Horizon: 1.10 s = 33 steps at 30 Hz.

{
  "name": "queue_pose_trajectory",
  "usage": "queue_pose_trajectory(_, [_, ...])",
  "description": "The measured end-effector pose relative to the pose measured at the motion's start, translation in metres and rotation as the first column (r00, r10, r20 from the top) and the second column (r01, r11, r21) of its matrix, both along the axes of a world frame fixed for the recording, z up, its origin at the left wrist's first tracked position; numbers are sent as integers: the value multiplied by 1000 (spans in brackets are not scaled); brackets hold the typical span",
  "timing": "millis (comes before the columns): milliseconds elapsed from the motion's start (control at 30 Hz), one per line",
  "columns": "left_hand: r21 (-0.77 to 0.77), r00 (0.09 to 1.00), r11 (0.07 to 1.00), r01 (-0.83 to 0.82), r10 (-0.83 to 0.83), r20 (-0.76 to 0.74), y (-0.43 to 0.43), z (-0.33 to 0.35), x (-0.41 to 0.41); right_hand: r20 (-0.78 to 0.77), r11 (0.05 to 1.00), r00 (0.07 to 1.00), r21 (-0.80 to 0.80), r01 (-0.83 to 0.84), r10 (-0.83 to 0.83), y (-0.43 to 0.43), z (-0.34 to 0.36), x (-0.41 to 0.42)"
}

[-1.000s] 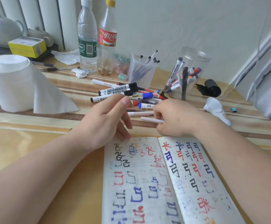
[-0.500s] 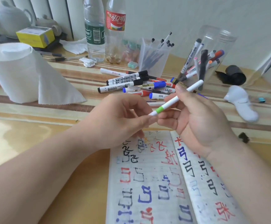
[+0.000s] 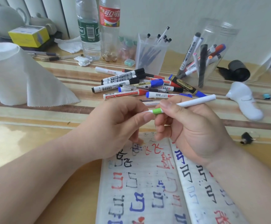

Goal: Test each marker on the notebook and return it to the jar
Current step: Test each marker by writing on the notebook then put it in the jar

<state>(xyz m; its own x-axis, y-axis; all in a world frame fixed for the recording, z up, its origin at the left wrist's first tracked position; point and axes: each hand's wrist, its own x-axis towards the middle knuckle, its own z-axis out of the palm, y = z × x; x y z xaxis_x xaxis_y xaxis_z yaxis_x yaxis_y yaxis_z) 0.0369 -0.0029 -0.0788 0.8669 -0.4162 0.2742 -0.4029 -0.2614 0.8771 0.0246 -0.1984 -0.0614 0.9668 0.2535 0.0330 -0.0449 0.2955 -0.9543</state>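
My right hand point(image 3: 188, 126) grips a thin white marker point(image 3: 194, 102) with a green band, held level above the open notebook point(image 3: 147, 183). My left hand point(image 3: 120, 125) pinches the marker's white cap end, just left of the green band. The notebook's pages are covered in red, blue and black test marks. A clear plastic jar point(image 3: 212, 50) holding several markers stands tilted at the back right. A pile of loose markers point(image 3: 141, 84) lies on the table between the jar and my hands.
A paper towel roll point(image 3: 15, 75) stands at the left. Two plastic bottles point(image 3: 99, 28) and a clear cup of pens point(image 3: 151, 52) stand at the back. A white object point(image 3: 244, 101), a black roll point(image 3: 238, 70) and a small black cap point(image 3: 246, 138) lie at the right.
My right hand lifted the white marker off the table and brought it up over the notebook. My left hand moved in and took hold of its cap end.
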Motion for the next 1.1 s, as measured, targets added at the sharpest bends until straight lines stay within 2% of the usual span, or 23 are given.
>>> queue_pose_trajectory(133, [28, 989, 993, 111, -107, -106, 1, 1, -2, 56, 999, 998, -49, -1, 4, -3, 5, -2])
queue_pose_trajectory(233, [-48, 970, 988, 150, -156, -185, -1, 4, -4, 92, 996, 996, -79, 31, -23, -4, 8, -4])
queue_pose_trajectory(400, [-101, 948, 977, 187, -206, -242, -5, 7, -6, 99, 993, 991, -68, 100, -93, -6, 11, -5])
queue_pose_trajectory(500, [-105, 956, 980, 166, -186, -227, -8, 7, -6, 88, 988, 989, -86, 125, -117, 0, 11, -6])
queue_pose_trajectory(567, [-72, 970, 988, 134, -145, -196, -5, 7, -6, 34, 979, 981, -67, 194, -193, 1, 13, -2])
queue_pose_trajectory(633, [-43, 981, 995, 87, -93, -172, 4, 7, -4, -87, 932, 929, 17, 363, -360, -10, 18, 9])
queue_pose_trajectory(700, [-133, 979, 990, 33, -59, -196, 11, 8, -3, -96, 883, 885, 70, 463, -456, -26, 26, 15])
queue_pose_trajectory(733, [-178, 975, 984, 10, -49, -217, 13, 10, -2, -68, 898, 899, 61, 436, -432, -33, 27, 16])
queue_pose_trajectory(767, [-195, 973, 981, -9, -37, -230, 12, 11, -1, -24, 940, 940, 13, 342, -341, -37, 27, 13])
queue_pose_trajectory(833, [-164, 969, 986, -20, -22, -247, 8, 11, 0, 56, 984, 998, -174, 22, -12, -36, 21, 3])
queue_pose_trajectory(900, [-139, 956, 990, -4, -37, -290, 6, 11, 1, 26, 904, 969, -367, -219, 245, -28, 14, -7])
queue_pose_trajectory(1000, [-126, 950, 992, 0, -39, -309, 8, 10, 3, -29, 821, 958, -508, -261, 287, -16, 7, -16])
queue_pose_trajectory(1100, [-100, 957, 995, 20, -48, -287, 6, 9, 2, -1, 759, 960, -612, -223, 280, -10, 6, -19])
